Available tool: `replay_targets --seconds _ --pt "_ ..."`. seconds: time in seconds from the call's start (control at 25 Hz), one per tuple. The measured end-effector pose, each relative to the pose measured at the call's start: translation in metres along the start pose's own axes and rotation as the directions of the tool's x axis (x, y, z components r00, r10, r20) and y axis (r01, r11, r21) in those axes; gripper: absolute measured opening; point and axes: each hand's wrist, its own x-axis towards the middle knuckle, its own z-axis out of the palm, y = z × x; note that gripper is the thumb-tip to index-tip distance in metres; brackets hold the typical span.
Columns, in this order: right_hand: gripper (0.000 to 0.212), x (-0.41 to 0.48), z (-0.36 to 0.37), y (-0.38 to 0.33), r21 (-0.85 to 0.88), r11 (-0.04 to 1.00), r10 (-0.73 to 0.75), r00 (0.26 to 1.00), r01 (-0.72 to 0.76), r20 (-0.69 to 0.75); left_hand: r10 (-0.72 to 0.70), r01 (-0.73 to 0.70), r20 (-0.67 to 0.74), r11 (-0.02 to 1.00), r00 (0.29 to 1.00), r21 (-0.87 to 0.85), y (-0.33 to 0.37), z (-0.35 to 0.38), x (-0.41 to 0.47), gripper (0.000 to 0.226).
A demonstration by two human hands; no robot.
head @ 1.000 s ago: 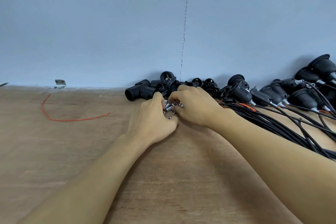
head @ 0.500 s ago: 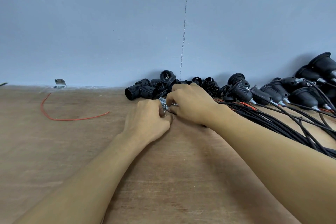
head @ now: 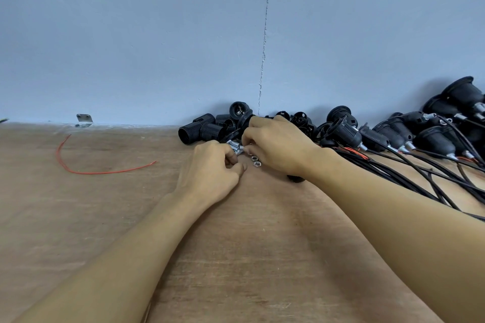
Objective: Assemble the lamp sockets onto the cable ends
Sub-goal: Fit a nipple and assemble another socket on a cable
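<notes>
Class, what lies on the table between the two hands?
Head view: two silver nuts on the table, between left hand and right hand, which pinch silver metal pieces.

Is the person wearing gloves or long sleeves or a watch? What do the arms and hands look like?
No gloves. The left hand and right hand are bare, and no ring shows on the fingers in view. The left forearm and right forearm are bare too, as far as the picture goes: no sleeves, watch or bracelet in view.
</notes>
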Motion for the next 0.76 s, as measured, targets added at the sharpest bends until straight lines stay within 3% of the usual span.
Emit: replay_targets --seconds 0.16,0.28,0.44,0.52,0.6,0.64,0.76 --pt "0.021 -0.009 -0.014 -0.004 0.269 0.954 0.171 0.978 -0.135 -0.116 -0.051 0.044 -0.028 0.979 0.998 -0.2 0.006 0.001 0.0 0.014" --pt "0.016 -0.022 -0.025 -0.013 0.499 0.851 0.265 0.954 -0.165 -0.137 -0.129 0.116 -0.011 0.924 0.992 -0.364 0.014 0.002 -0.001 0.012" --pt "0.008 -0.053 -0.027 -0.034 0.709 0.699 0.448 0.831 -0.095 -0.33 -0.202 0.26 0.166 0.661 0.965 -0.704 0.028 0.001 -0.005 0.006" --pt "0.008 -0.064 -0.02 -0.039 0.806 0.575 0.527 0.817 -0.14 -0.234 -0.2 0.329 0.263 0.503 0.944 -0.799 0.034 0.002 -0.006 0.013" --pt "0.001 -0.069 -0.014 -0.038 0.894 0.378 0.558 0.83 -0.24 -0.014 -0.179 0.397 0.355 0.368 0.918 -0.841 0.036 0.004 -0.006 0.021" --pt "0.001 -0.07 -0.011 -0.036 0.891 0.35 0.561 0.827 -0.289 0.048 -0.164 0.417 0.384 0.335 0.909 -0.845 0.036 0.004 -0.007 0.025" --pt "0.006 -0.071 -0.002 -0.033 0.744 0.556 0.574 0.818 -0.372 -0.02 -0.151 0.437 0.411 0.296 0.899 -0.849 0.034 0.005 -0.008 0.028"
